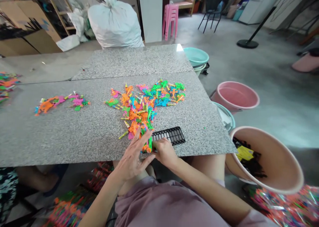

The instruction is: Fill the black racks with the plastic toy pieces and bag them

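The left hand [133, 159] is open, fingers spread over the near end of a pile of colourful plastic toys [134, 115] by the table's [74, 134] near edge. The right hand [165, 153] curls beside it; whether it grips anything is hidden. A black plastic grid [178, 135] lies just beyond, towards the right edge. A smaller toy cluster [47, 105] sits further left.
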`<state>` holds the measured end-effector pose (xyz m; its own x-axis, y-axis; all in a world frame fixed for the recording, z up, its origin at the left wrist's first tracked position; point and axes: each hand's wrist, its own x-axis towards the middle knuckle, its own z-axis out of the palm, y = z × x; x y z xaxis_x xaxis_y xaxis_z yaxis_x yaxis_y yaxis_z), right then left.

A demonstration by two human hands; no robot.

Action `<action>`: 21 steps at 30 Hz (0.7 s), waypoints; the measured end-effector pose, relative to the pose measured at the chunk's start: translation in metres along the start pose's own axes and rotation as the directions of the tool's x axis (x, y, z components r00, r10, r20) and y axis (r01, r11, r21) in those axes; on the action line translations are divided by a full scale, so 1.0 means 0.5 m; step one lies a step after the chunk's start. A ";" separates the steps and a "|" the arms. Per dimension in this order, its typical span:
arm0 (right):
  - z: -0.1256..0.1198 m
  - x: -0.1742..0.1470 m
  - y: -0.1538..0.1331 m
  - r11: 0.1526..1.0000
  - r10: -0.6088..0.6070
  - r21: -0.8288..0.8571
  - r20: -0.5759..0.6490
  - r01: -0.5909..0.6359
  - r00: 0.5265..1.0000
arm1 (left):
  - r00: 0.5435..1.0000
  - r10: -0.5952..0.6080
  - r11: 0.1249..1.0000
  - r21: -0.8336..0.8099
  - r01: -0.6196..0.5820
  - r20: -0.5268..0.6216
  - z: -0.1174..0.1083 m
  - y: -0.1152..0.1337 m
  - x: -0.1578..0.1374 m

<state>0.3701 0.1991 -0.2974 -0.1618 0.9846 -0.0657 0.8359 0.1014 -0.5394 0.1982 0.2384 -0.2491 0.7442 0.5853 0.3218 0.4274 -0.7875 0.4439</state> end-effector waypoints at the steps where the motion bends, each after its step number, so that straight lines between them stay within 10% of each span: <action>1: -0.007 0.004 0.001 1.000 0.003 -0.009 0.057 -0.003 0.998 | 1.000 0.008 0.999 0.032 -0.007 -0.018 0.006 -0.001 0.002; 4: -0.053 0.038 0.039 0.996 -0.068 0.071 0.207 0.054 0.976 | 0.994 0.040 0.993 0.111 -0.028 -0.107 0.023 -0.003 0.005; 9: -0.175 0.185 0.170 0.957 0.179 -0.210 -0.118 -0.201 0.977 | 0.986 0.064 0.992 0.117 -0.046 -0.157 0.037 -0.012 -0.001; 16: -0.211 0.243 0.247 0.938 0.182 -0.300 -0.005 -0.175 0.983 | 0.980 0.083 0.991 0.115 -0.063 -0.181 0.036 -0.019 -0.001; 21: -0.206 0.136 0.288 0.911 0.231 0.348 0.005 -0.219 0.973 | 0.984 0.062 0.997 0.061 -0.053 -0.167 0.038 -0.020 -0.001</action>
<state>0.5334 0.2953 -0.2928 0.0331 0.9806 -0.1933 0.6146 -0.1725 -0.7697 0.2035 0.2422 -0.2697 0.6734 0.5589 0.4838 0.4181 -0.8278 0.3742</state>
